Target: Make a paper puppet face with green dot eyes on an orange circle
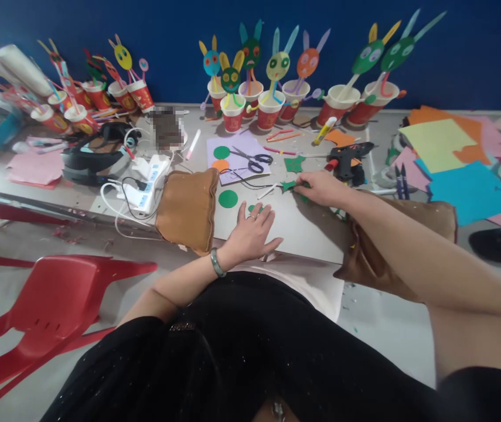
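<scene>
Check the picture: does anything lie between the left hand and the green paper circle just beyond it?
Nothing visible does. The left hand rests flat on the grey board, and the green paper circle lies just past its fingertips, with only bare board between.

Your left hand [252, 231] lies flat on the table [307, 228], near its front edge. Your right hand [320, 187] rests farther right, touching a paper cutout [289, 186]. Scissors [252, 158] lie on a paper sheet [241, 146] beyond both hands. A glue gun [347, 158] sits right of the scissors. Cups [272, 108] line the far edge.
</scene>
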Action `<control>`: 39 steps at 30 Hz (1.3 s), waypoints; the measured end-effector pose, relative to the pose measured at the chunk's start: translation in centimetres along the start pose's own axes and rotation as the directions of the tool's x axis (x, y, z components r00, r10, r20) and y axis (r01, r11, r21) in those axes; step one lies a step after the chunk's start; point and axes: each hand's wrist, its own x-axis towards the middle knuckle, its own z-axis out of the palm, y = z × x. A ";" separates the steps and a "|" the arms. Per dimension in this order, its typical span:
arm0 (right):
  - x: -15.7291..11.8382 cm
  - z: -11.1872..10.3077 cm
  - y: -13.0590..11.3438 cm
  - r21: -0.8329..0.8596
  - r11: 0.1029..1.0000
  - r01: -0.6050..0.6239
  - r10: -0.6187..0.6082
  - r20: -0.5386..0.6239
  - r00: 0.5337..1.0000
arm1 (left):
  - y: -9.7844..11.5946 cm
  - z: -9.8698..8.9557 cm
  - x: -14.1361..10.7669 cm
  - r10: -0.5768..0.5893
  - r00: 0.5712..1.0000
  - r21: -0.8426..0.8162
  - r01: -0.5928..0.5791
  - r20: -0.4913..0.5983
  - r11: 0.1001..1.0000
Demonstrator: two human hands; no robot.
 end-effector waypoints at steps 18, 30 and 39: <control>-0.3 -0.2 -1.8 -0.059 0.996 -0.068 0.069 0.013 0.998 | 0.1 0.1 -0.1 0.001 1.000 0.004 -0.001 -0.010 1.000; 1.1 -0.6 -2.9 -0.128 0.990 -0.060 0.068 0.054 0.996 | 0.0 -0.1 0.0 -0.004 1.000 -0.004 0.004 0.004 1.000; -0.9 -4.2 2.0 0.368 0.929 0.030 -0.070 0.096 0.993 | -0.1 -0.2 0.0 -0.004 1.000 -0.004 0.004 0.010 1.000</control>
